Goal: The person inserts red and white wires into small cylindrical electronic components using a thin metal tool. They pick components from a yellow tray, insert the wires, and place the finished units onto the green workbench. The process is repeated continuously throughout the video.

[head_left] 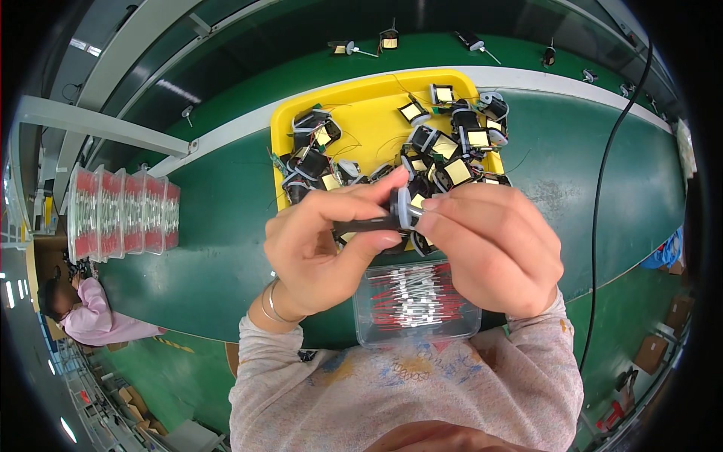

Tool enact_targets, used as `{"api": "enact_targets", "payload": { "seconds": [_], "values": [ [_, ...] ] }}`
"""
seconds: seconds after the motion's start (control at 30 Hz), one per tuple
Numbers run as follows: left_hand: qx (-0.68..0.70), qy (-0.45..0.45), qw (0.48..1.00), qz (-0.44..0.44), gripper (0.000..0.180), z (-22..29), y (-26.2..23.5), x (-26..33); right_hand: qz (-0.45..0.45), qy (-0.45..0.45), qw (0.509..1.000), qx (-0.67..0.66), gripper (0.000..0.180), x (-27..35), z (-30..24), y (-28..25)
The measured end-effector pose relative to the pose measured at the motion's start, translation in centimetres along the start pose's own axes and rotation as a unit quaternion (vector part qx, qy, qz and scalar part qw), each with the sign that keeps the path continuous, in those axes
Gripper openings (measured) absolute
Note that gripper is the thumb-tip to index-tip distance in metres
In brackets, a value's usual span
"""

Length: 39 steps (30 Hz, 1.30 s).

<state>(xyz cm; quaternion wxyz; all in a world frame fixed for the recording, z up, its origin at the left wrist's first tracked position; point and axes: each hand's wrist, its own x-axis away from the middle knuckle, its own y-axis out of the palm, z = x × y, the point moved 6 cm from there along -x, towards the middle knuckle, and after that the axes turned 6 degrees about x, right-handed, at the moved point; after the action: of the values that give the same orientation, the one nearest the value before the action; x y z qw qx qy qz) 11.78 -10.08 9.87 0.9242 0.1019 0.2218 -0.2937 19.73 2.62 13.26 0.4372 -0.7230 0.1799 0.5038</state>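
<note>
Above a yellow tray (354, 113) of coils, the left hand (320, 241) gripped a small black coil (376, 224); the right hand (493, 248) pinched its pale end (407, 207). It looked light, rigid, with fragile wires, best held by the body.

Yellow tray (361, 113) on green table (218, 226); black-and-yellow coils (456, 172); red-and-white parts in clear box (467, 320)

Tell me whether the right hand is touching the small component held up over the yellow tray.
Touching. The head view shows the right hand with fingertips pinched on the small component.
</note>
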Motion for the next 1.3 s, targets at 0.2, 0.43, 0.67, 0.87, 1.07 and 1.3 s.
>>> {"api": "enact_targets", "payload": {
  "seconds": [0.2,0.43,0.67,0.87,1.07,1.3],
  "values": [
    [0.092,-0.086,0.989,-0.075,0.016,-0.3,0.0,-0.4,-0.010,0.074,0.990,-0.120,0.028,0.0,1.0,0.2],
    [0.088,-0.028,0.995,-0.024,0.016,0.0,0.7,0.0,-0.022,0.118,0.984,-0.130,0.023,-0.2,1.4,0.2],
    [0.232,-0.157,0.959,0.036,0.012,-2.9,0.2,-1.3,0.031,0.432,0.824,-0.366,0.013,0.4,5.5,2.0],
    [0.221,-0.131,0.966,0.041,0.011,-3.3,-0.1,-1.5,0.014,0.429,0.816,-0.387,0.009,1.0,5.8,3.9],
    [0.196,-0.122,0.972,0.034,0.012,-4.1,-0.3,-2.8,0.056,0.457,0.796,-0.393,0.012,2.3,6.5,4.4],
    [-0.141,-0.193,0.969,0.057,0.019,-13.4,-10.6,-13.5,0.007,0.275,0.958,-0.082,0.031,1.6,5.9,0.4]
  ]
}}
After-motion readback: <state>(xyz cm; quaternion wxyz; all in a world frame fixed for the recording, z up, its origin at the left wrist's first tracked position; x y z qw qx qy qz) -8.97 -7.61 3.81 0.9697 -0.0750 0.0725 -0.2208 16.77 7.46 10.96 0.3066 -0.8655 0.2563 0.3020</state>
